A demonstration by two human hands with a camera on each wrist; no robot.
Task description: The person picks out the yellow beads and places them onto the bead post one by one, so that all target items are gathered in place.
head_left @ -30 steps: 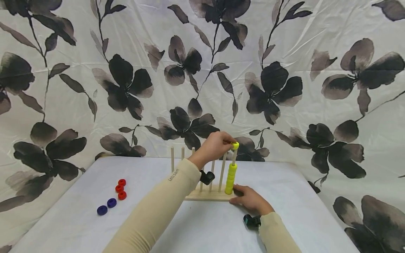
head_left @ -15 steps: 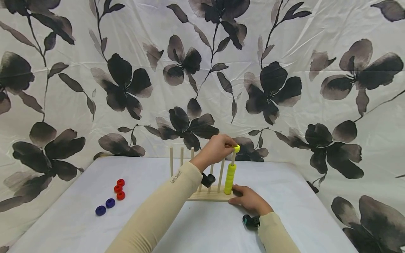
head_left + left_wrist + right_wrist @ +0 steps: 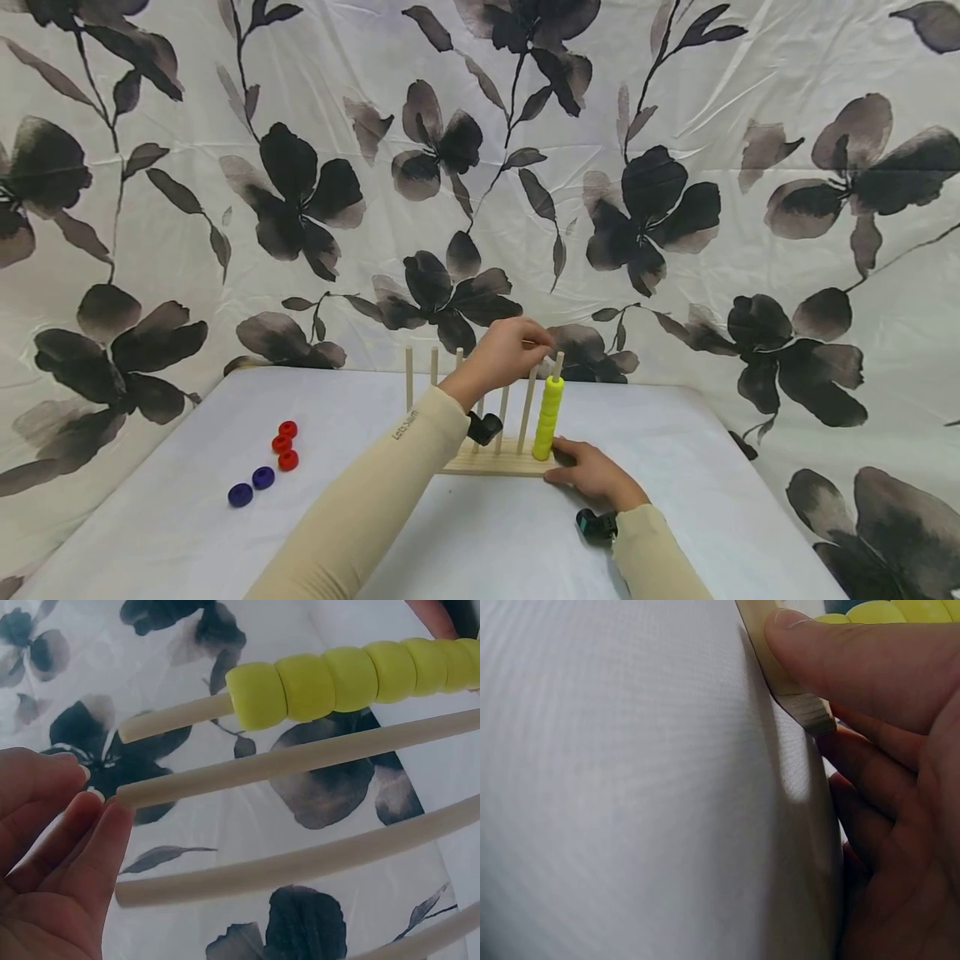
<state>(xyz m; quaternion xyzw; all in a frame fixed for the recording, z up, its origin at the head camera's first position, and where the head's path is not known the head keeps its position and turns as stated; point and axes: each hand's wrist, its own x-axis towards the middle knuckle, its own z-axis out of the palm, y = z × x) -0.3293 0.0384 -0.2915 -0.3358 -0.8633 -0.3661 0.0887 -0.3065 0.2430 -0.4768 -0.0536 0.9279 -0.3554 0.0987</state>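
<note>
A wooden peg rack (image 3: 491, 468) stands on the table with upright pegs. On its rightmost peg sits a stack of yellow beads (image 3: 549, 419); the bare peg tip shows above the top bead. My left hand (image 3: 512, 354) is just left of that tip, holding nothing. In the left wrist view, the left fingers (image 3: 90, 847) are loosely bent near the end of a neighbouring bare peg (image 3: 247, 769). My right hand (image 3: 596, 475) grips the right end of the rack's base, thumb (image 3: 840, 660) on top and fingers at its end edge.
Three red beads (image 3: 282, 443) lie on the left part of the white table (image 3: 465, 542). Two dark blue beads (image 3: 240, 495) lie nearer the front. A floral cloth (image 3: 525, 250) hangs behind the table.
The yellow bead pinched in my left hand has gone down the rightmost peg onto the stack. My left hand has let go and shifted slightly left. My right hand stays in place.
</note>
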